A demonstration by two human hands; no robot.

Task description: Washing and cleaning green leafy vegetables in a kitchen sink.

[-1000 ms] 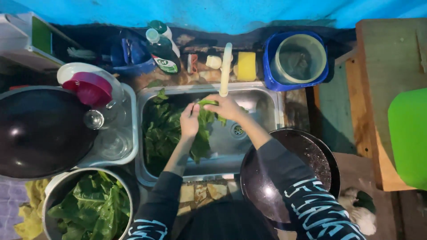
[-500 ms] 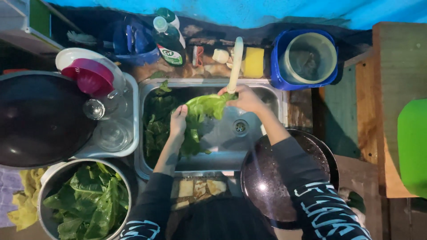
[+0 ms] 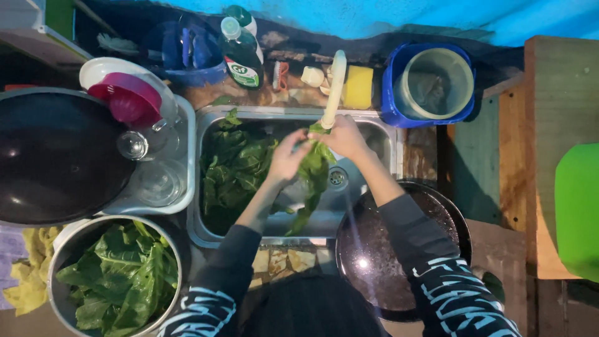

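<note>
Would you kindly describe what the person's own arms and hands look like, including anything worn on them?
Both arms wear dark long sleeves printed with light blue and white lettering-like markings near the upper arm; the sleeves are pushed up, leaving the forearms bare. The left hand and right hand are bare: no gloves, and no rings, watch or bracelet can be made out.

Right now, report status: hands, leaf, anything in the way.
Left hand and right hand both grip the green leaf under the tap. Leaves piled in the sink. Nothing blocking.

A makeshift kitchen: steel sink (image 3: 387, 134), faucet (image 3: 334, 87), dish soap (image 3: 240, 53), pots (image 3: 399, 249), tarp wall (image 3: 405, 14).
</note>
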